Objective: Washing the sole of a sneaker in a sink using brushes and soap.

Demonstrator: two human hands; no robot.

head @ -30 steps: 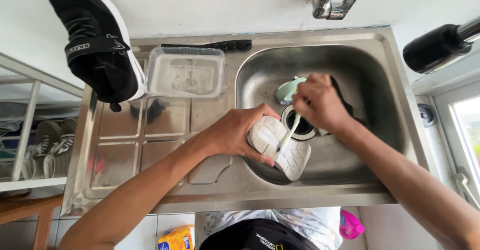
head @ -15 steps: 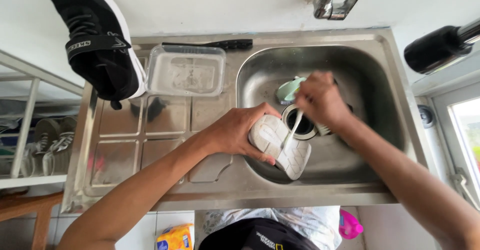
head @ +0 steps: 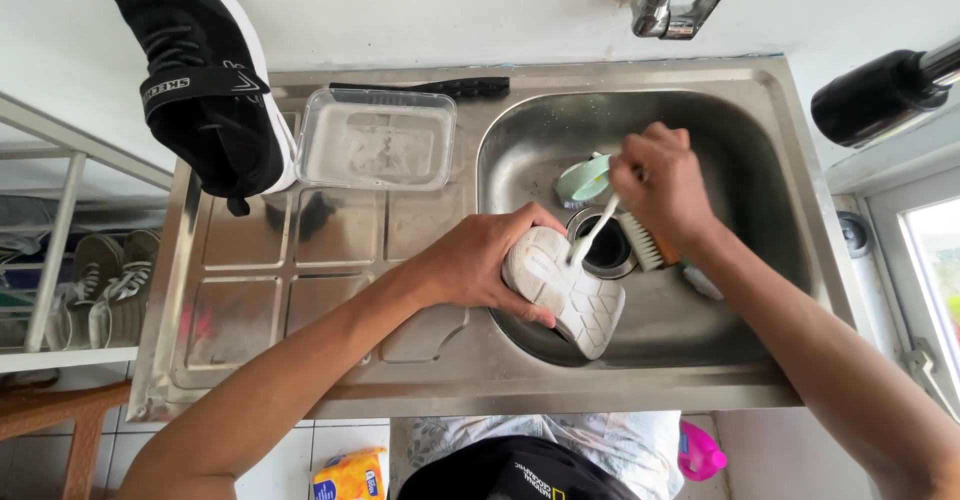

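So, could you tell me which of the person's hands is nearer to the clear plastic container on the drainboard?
Left. The left hand grips the shoe at the basin's edge, just below and right of the clear container. The right hand is farther right, over the basin with a thin brush.

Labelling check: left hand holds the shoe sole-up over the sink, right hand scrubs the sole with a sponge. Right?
Not quite. The right hand holds a thin white brush, not a sponge. The head view shows it. The left hand does hold the shoe sole-up over the sink.
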